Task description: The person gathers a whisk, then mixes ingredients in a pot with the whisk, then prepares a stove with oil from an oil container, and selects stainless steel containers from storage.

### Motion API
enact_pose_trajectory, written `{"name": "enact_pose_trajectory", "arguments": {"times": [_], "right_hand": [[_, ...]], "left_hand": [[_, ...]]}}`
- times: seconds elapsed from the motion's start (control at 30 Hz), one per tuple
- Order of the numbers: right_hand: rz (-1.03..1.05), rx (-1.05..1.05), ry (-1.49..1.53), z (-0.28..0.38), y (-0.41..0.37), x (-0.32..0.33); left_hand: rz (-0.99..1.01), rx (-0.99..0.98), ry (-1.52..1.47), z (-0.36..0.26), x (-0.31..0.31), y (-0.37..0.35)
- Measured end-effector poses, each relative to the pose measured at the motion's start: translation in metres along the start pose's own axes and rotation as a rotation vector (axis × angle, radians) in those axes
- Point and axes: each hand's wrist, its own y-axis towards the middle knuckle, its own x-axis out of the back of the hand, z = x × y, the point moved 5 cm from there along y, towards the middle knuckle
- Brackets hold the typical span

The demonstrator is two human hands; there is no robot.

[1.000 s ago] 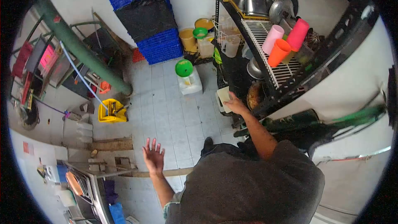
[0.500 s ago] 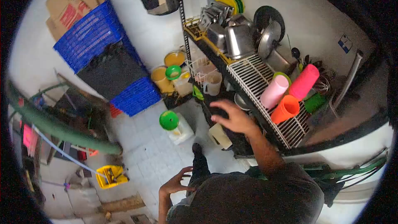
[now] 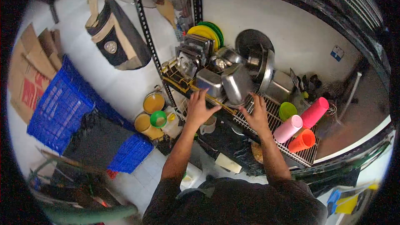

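My left hand (image 3: 200, 109), fingers spread, is raised at the yellow front rail (image 3: 221, 105) of the shelf, overlapping the lower edge of a steel food pan (image 3: 208, 84). A second deep steel pan (image 3: 236, 82), tilted with its shiny base outward, stands right beside it. Close by that pan's lower right corner is my right hand (image 3: 257, 116), thumb and fingers apart, its fingertips near the pan's edge over the white wire rack (image 3: 275, 114). Both hands look open, with nothing in them.
Pink (image 3: 288, 128), magenta and orange tumblers stand at the rack's right end, near a lime green bowl (image 3: 287, 110). Yellow and green plates (image 3: 204, 34) lean at the back. Blue crates (image 3: 62, 108) and a hanging bag (image 3: 118, 37) are to the left. Below are tubs (image 3: 148, 126).
My view has turned toward the shelf and come nearer. My left hand has risen from beside my body to the shelf, and my right hand has moved over to the steel pans.
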Motion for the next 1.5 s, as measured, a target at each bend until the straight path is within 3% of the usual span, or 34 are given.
{"name": "enact_pose_trajectory", "arguments": {"times": [0.13, 0.2, 0.23, 0.27, 0.33, 0.47, 0.53, 0.6, 0.63, 0.67, 0.77, 0.87, 1.0, 1.07, 1.13, 1.2, 1.27, 1.33, 1.4, 1.5], "right_hand": [[-0.205, -0.043, 0.016, -0.036, -0.01, -0.021], [-0.133, -0.546, 0.78, -0.078, -0.02, -0.046], [-0.071, -0.731, 0.879, -0.082, -0.024, -0.051], [-0.096, -0.743, 0.881, -0.083, -0.024, -0.05], [0.038, -0.846, 1.28, -0.077, -0.025, -0.067], [-0.074, -0.896, 1.397, -0.081, -0.021, -0.084], [-0.009, -0.778, 1.45, -0.072, -0.016, -0.083], [-0.068, -0.782, 1.585, -0.047, -0.008, -0.072], [-0.11, -0.753, 1.59, -0.039, -0.003, -0.069], [-0.121, -0.757, 1.595, -0.034, 0.0, -0.067], [-0.148, -0.704, 1.447, -0.028, 0.011, -0.059], [-0.091, -0.665, 1.338, -0.003, 0.016, -0.035], [-0.022, -0.662, 1.363, 0.018, 0.017, -0.014], [-0.02, -0.655, 1.372, 0.014, 0.011, -0.01], [-0.082, -0.543, 1.494, 0.013, 0.002, 0.004], [-0.141, -0.576, 1.503, 0.0, -0.007, 0.006], [-0.04, -0.52, 1.479, -0.012, -0.01, 0.002], [-0.015, -0.647, 1.613, -0.019, -0.021, -0.002], [-0.152, -0.667, 1.688, -0.027, -0.023, -0.003], [-0.181, -0.623, 1.672, -0.026, -0.023, 0.002]], "left_hand": [[-0.119, -0.077, -0.163, -0.037, -0.033, 0.052], [-0.089, 0.152, -0.022, -0.052, -0.042, 0.061], [-0.152, 0.154, 0.051, -0.059, -0.039, 0.064], [-0.137, 0.132, 0.047, -0.061, -0.043, 0.07], [-0.117, 0.171, -0.17, -0.053, -0.049, 0.079], [-0.23, 0.121, -0.36, -0.051, -0.052, 0.09], [-0.221, 0.126, -0.454, -0.052, -0.051, 0.093], [-0.339, 0.065, -0.635, -0.053, -0.042, 0.097], [-0.433, 0.025, -0.584, -0.054, -0.036, 0.099], [-0.41, 0.082, -0.671, -0.048, -0.039, 0.106], [-0.476, 0.03, -0.619, -0.058, -0.016, 0.103], [-0.497, 0.075, -0.942, -0.072, 0.012, 0.096], [-0.665, 0.026, -0.733, -0.079, 0.05, 0.086], [-0.67, 0.057, -0.897, -0.059, 0.065, 0.094], [-0.705, 0.267, -1.124, -0.027, 0.081, 0.102], [-0.703, 0.221, -1.255, -0.018, 0.098, 0.105], [-0.729, 0.299, -1.28, -0.016, 0.098, 0.097], [-0.689, 0.214, -1.331, -0.027, 0.096, 0.086], [-0.668, 0.221, -1.315, -0.03, 0.087, 0.074], [-0.674, 0.327, -1.364, -0.035, 0.069, 0.058]]}}
